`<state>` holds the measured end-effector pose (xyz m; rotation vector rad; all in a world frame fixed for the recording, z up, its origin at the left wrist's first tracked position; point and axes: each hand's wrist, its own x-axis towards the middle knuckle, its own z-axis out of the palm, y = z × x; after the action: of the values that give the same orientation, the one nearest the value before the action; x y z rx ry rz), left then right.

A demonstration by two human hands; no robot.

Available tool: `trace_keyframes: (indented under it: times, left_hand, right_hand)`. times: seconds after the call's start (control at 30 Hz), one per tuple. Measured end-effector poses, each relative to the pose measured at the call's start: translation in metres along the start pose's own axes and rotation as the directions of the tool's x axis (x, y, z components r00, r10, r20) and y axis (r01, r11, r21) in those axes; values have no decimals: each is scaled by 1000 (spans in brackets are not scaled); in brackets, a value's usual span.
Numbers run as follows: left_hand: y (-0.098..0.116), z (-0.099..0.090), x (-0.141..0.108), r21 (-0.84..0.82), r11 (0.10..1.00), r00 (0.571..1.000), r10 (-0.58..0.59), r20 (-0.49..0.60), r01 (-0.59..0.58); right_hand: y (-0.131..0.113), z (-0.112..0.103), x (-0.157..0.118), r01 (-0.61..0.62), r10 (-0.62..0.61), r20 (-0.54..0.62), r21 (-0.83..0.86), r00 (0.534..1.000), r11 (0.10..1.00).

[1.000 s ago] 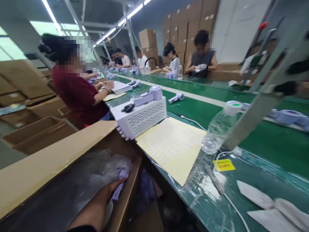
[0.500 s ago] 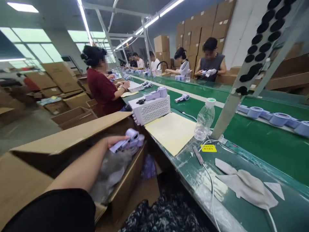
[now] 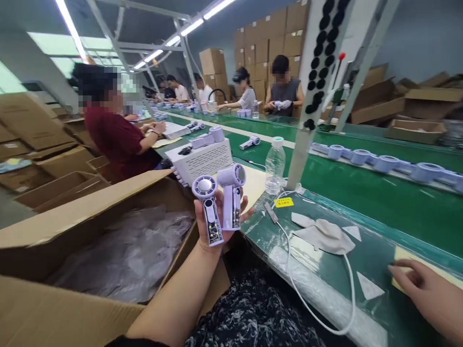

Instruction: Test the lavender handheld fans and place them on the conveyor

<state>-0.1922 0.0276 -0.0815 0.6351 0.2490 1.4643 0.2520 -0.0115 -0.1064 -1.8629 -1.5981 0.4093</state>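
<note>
In the head view, two lilac handheld fans are in my left hand [image 3: 220,226], held upright above the edge of the carton. The nearer handheld fan [image 3: 210,212] shows a round grille and a bare circuit board in its handle. Beside it, the second handheld fan [image 3: 228,197] is turned sideways, its board also exposed. At the right edge, my right hand [image 3: 427,294] is over a yellow sheet [image 3: 401,255], its fingers loosely bent and apart, with nothing visible in them. Whether it touches the sheet I cannot tell.
An open carton [image 3: 87,202] with clear plastic bags stands at left. On the bench are a white box [image 3: 202,161], a plastic bottle [image 3: 275,166], a white cable [image 3: 289,260] and a grey-white glove [image 3: 325,236]. More fans line the green conveyor [image 3: 347,193]. Co-workers sit along it.
My left hand has come up out of the carton with the two fans, now in front of the white box. My right hand has entered at the right. The view has turned right.
</note>
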Motion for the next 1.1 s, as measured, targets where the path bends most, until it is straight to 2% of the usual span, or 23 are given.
trace_keyframes:
  times: [0.03, 0.1, 0.17, 0.27, 0.37, 0.43, 0.53, 0.67, 0.73, 0.8, 0.83, 0.93, 1.03, 1.1]
  left_hand:
    - [-14, 9, 3, -29, 998, 998, -57, 20, 57]
    - [-37, 22, 8, -21, 985, 983, -172, 60, 174]
    - [-52, 29, 13, 32, 971, 966, -239, 102, 237]
    - [-64, 34, 21, 76, 974, 961, -224, 161, 215]
    - [-68, 37, 30, 110, 985, 974, -148, 174, 130]
    - [-69, 37, 34, 148, 984, 983, -117, 139, 96]
    - [-70, 35, 38, 186, 975, 990, -132, 57, 119]
    - [-74, 40, 41, 179, 973, 988, -153, 33, 145]
    - [-75, 46, 41, 148, 978, 986, -158, 45, 150]
    - [-78, 55, 42, 109, 982, 984, -165, 72, 157]
    - [-80, 60, 43, 96, 982, 981, -172, 88, 163]
    - [-89, 77, 45, 68, 981, 974, -189, 127, 182]
    - [-100, 94, 46, 34, 984, 977, -176, 117, 173]
    - [-105, 103, 45, 22, 986, 981, -167, 101, 166]
  right_hand:
    - [-12, -1, -4, -47, 51, 64, -73, 997, 996]
    - [-39, 4, -10, -44, 64, 111, -171, 992, 984]
    - [-61, 18, -13, -70, 101, 116, -246, 988, 967]
    - [-79, 44, -12, -84, 133, 122, -340, 984, 937]
    - [-86, 57, -12, -72, 137, 158, -360, 978, 930]
    - [-89, 55, -13, -70, 143, 201, -331, 969, 941]
    - [-89, 40, -14, -94, 173, 255, -295, 951, 951]
    - [-79, 9, -20, -129, 215, 211, -359, 953, 924]
    - [-79, -4, -27, -112, 179, 235, -272, 955, 956]
    - [-86, -6, -36, -90, 94, 344, -28, 934, 996]
    - [-93, -2, -41, -107, 53, 398, 115, 916, 988]
    - [-120, 24, -57, -163, -36, 418, 431, 908, 887]
    - [-143, 54, -68, -149, -116, 381, 599, 917, 787]
    - [-150, 66, -72, -140, -166, 361, 686, 918, 714]
